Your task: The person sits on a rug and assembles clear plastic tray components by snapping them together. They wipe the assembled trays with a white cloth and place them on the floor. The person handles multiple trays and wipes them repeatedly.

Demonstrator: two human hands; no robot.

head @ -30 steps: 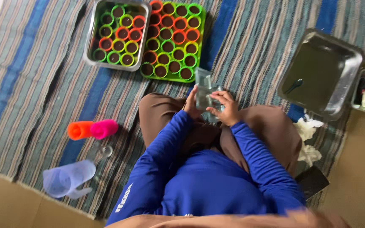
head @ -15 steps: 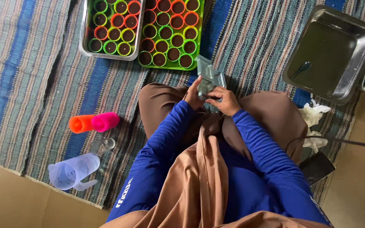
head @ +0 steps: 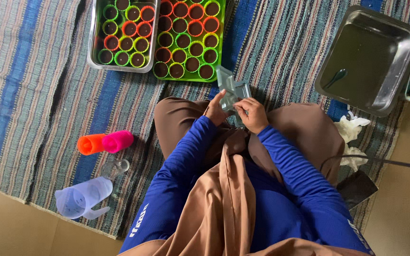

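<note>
Left hand: my left hand (head: 216, 112) was closed on the near edge of the clear plastic pieces (head: 231, 90), fingers curled round it.
Right hand: my right hand (head: 251, 114) pinched the same pieces from the other side.
Where the pieces were: between both hands, above my lap, just before the green tray of cups (head: 189, 76).
Doing it well: I judged it best to grip lightly at the edges, because thin plastic bends easily.
</note>
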